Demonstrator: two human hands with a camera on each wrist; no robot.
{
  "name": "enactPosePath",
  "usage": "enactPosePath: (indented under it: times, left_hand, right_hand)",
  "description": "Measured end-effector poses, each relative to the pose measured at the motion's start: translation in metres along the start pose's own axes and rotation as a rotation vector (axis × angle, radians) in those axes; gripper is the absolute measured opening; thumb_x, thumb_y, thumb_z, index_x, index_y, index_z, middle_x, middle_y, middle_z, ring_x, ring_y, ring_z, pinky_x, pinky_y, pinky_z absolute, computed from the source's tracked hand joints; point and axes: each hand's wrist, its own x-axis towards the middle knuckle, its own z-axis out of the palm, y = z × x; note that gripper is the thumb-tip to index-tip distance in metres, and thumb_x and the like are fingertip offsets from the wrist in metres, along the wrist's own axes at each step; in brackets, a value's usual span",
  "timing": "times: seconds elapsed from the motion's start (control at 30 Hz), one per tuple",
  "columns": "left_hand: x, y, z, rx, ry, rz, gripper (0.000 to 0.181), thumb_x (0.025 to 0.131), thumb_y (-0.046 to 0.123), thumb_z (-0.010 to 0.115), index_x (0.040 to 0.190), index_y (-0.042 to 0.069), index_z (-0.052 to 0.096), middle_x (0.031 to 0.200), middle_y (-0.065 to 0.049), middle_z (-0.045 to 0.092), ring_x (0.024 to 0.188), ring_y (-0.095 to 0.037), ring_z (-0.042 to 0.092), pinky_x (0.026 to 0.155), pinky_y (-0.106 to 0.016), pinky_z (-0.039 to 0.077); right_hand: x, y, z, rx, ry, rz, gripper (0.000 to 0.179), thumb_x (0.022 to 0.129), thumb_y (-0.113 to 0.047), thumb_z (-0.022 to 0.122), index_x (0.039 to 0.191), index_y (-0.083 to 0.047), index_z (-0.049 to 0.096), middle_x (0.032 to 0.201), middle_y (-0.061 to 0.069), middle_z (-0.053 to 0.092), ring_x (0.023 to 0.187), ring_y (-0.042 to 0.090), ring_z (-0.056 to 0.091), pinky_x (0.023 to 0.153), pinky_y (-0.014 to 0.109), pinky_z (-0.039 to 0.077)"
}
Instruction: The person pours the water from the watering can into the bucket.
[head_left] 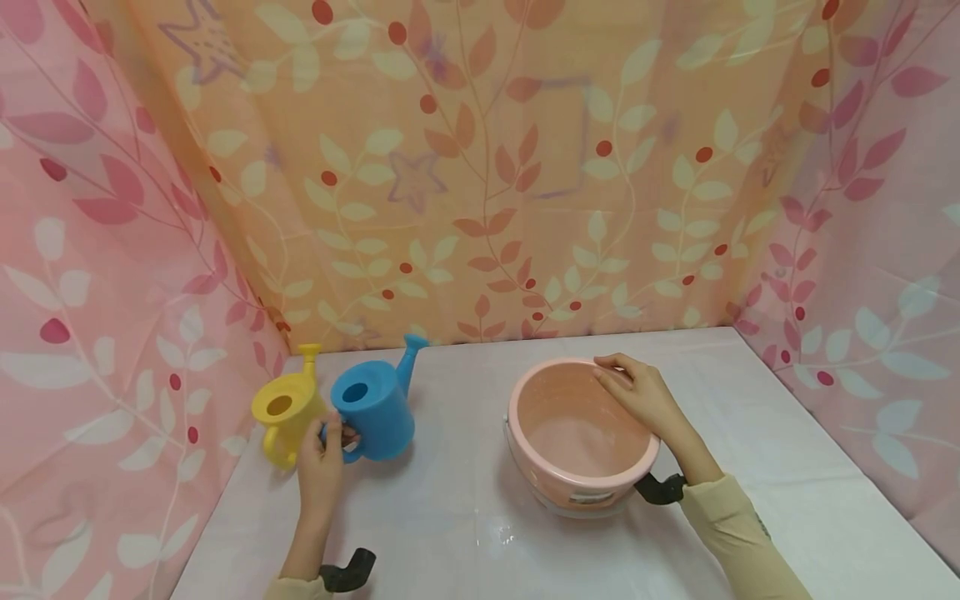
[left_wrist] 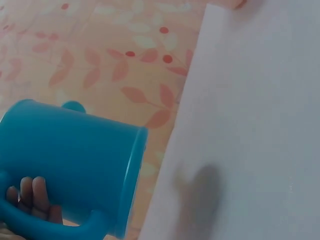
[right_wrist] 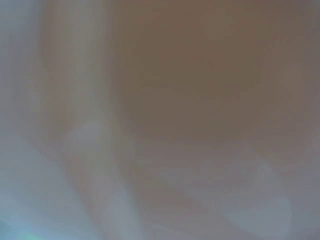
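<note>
My left hand (head_left: 321,462) grips the handle of a blue watering can (head_left: 378,417), whose spout points away and to the right. The left wrist view shows fingers (left_wrist: 39,195) curled through the handle of the blue can (left_wrist: 75,155), which is off the table, its shadow lying apart from it. A yellow watering can (head_left: 296,404) stands just left of it, partly behind my left hand. On the right, my right hand (head_left: 645,400) holds the rim of a pink bucket (head_left: 581,479), thumb inside the wall. The right wrist view is too blurred for detail.
The cans and bucket are on a table with a white cover (head_left: 465,533). An orange leaf-patterned curtain (head_left: 480,183) hangs behind it. Pink patterned curtains (head_left: 112,275) close off both sides. A wire handle hangs against the bucket's outer wall.
</note>
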Motion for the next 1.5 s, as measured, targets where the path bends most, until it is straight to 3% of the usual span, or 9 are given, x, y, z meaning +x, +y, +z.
enactPosePath:
  times: [0.1,0.13,0.2,0.5,0.73,1.2,1.5]
  left_hand:
    - [0.001,-0.006,-0.002,0.011,0.003,-0.028,0.029,0.093,0.03,0.041,0.087,0.003,0.051,0.076,-0.008,0.057,0.069,-0.01,0.058,0.062,-0.015,0.047]
    - [0.001,-0.002,-0.001,0.065,0.012,-0.066,0.033,0.093,0.033,0.039,0.086,0.003,0.051,0.076,-0.009,0.056,0.069,-0.01,0.058,0.063,-0.015,0.047]
    - [0.002,-0.005,-0.002,0.073,0.007,-0.099,0.034,0.093,0.034,0.039,0.087,0.002,0.05,0.077,-0.009,0.057,0.07,-0.011,0.058,0.063,-0.016,0.047]
    - [0.005,-0.01,-0.002,0.029,-0.008,-0.197,0.037,0.092,0.037,0.039,0.091,0.002,0.05,0.082,-0.011,0.057,0.075,-0.016,0.058,0.067,-0.017,0.046]
    - [0.006,-0.018,0.0,-0.004,-0.004,-0.2,0.035,0.092,0.033,0.041,0.093,-0.001,0.05,0.084,-0.014,0.058,0.074,-0.014,0.06,0.067,-0.017,0.046]
    - [0.01,-0.029,0.001,-0.004,-0.008,-0.301,0.039,0.091,0.039,0.04,0.097,0.002,0.049,0.091,-0.012,0.058,0.082,-0.011,0.059,0.075,-0.013,0.044]
    - [0.011,-0.035,0.001,0.044,-0.03,-0.302,0.042,0.091,0.042,0.037,0.103,0.003,0.046,0.096,-0.01,0.058,0.09,-0.014,0.057,0.09,-0.036,0.04]
  right_hand:
    - [0.001,0.001,0.001,-0.001,-0.002,0.001,0.034,0.083,-0.035,0.057,0.109,-0.013,0.058,0.108,0.006,0.06,0.104,0.026,0.053,0.084,0.045,0.04]
    - [0.0,0.001,0.001,0.001,-0.002,0.003,0.034,0.083,-0.035,0.057,0.109,-0.013,0.058,0.108,0.006,0.06,0.104,0.026,0.053,0.084,0.045,0.04]
    - [0.001,0.001,0.001,0.002,-0.003,0.005,0.033,0.083,-0.035,0.057,0.109,-0.014,0.058,0.108,0.005,0.06,0.103,0.025,0.053,0.084,0.045,0.041]
    - [0.002,0.001,0.001,-0.002,0.001,0.002,0.033,0.083,-0.034,0.057,0.109,-0.013,0.058,0.108,0.006,0.06,0.103,0.025,0.054,0.084,0.044,0.041]
    - [0.003,0.001,0.0,-0.003,-0.008,0.016,0.032,0.084,-0.034,0.057,0.109,-0.014,0.058,0.109,0.006,0.06,0.104,0.026,0.053,0.085,0.045,0.041]
    - [0.002,0.003,0.001,-0.002,-0.004,0.007,0.032,0.084,-0.034,0.057,0.109,-0.014,0.058,0.109,0.006,0.06,0.103,0.025,0.054,0.084,0.045,0.041]
    - [0.001,0.003,0.001,-0.003,-0.004,0.006,0.031,0.083,-0.034,0.057,0.108,-0.015,0.058,0.109,0.004,0.06,0.103,0.024,0.054,0.083,0.044,0.042]
